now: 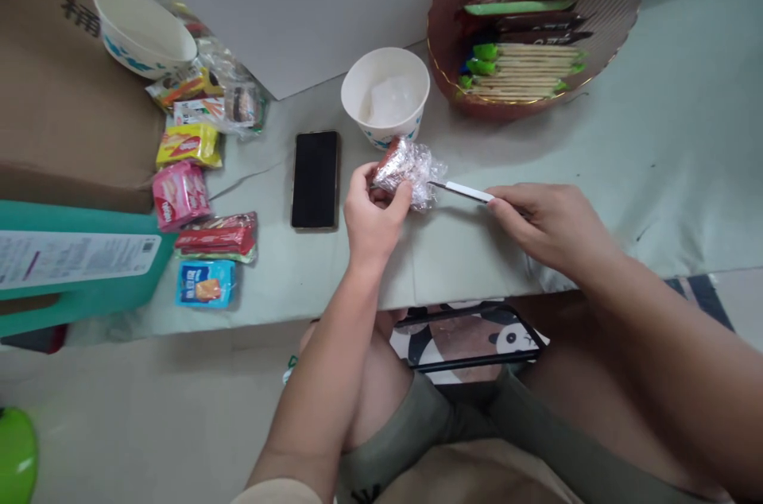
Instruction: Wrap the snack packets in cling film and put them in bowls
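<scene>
My left hand (pixel 377 211) is closed around a reddish-brown item wrapped in clear, crinkled plastic (pixel 408 168). Between the fingers of my right hand (pixel 551 230) is a slim white tool with a dark tip (pixel 462 191). That tip meets the right side of the plastic; whether it goes into the wrap I cannot tell. Just behind the wrapped item stands a white paper bowl (pixel 361 100) with something whitish and translucent inside. A dark-screened phone (pixel 315 180) lies left of my left hand.
At the back right, a ribbed reddish basket (pixel 444 79) contains thin sticks and long wrapped packets. Several snack packs, including a yellow one (pixel 189 145) and a blue one (pixel 206 284), line the left side near a second paper bowl (pixel 143 35) and a cardboard box (pixel 71 114).
</scene>
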### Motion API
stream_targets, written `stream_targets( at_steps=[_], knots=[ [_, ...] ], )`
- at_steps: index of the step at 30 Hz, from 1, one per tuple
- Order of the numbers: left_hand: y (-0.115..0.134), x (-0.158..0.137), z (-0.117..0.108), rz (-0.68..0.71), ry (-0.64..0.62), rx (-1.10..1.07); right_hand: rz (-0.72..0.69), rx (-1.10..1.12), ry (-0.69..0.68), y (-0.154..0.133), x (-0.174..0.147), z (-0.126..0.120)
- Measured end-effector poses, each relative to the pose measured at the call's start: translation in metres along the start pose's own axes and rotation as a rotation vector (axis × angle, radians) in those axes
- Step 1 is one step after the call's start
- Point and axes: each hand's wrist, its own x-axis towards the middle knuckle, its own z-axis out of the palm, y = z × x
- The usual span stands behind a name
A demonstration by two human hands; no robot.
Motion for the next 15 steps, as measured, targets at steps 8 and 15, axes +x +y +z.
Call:
stream_targets(
  at_steps=[8,15],
  knots=[
    [-0.011,0.006,-0.016,0.180,0.115,0.231,0.213,-0.072,0.205,0.022,0.003,-0.010],
    [-0.011,0.004,-0.021,0.424,-0.128,0.434,0.058,-0.201,0.399,0.048,0.014,0.006]
  ],
)
